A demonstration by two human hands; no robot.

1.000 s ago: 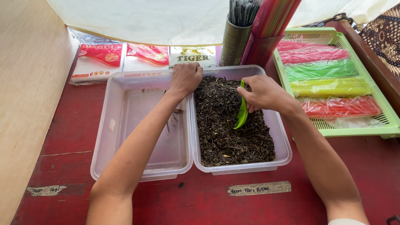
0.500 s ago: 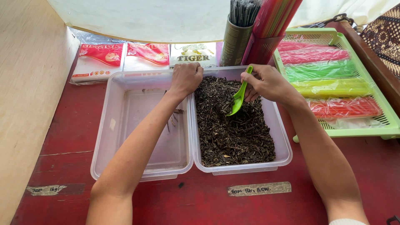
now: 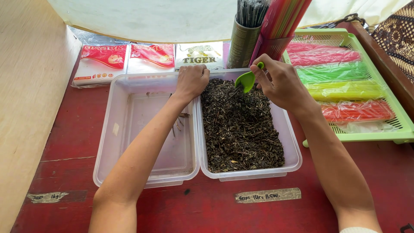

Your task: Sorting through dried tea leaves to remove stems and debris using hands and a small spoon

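Two clear plastic tubs stand side by side on a red table. The right tub [image 3: 294, 160] is filled with dark dried tea leaves [image 3: 241, 129]. Only a few stray twigs lie in the left tub [image 3: 108, 142]. My right hand [image 3: 280, 82] holds a small green scoop [image 3: 246, 80] over the far end of the leaves, its bowl tipped down toward them. My left hand [image 3: 191, 81] grips the far rims where the two tubs meet.
A green basket [image 3: 401, 129] of bagged coloured straws sits at the right. Behind the tubs stand a cup of dark straws [image 3: 242, 41], a red holder of straws [image 3: 276, 45], and flat red-and-white packets [image 3: 101, 62]. Two tape labels stick to the table's front.
My right hand has lifted the green scoop out of the leaves and carried it toward the far end of the right tub. The left hand has stayed on the rims.
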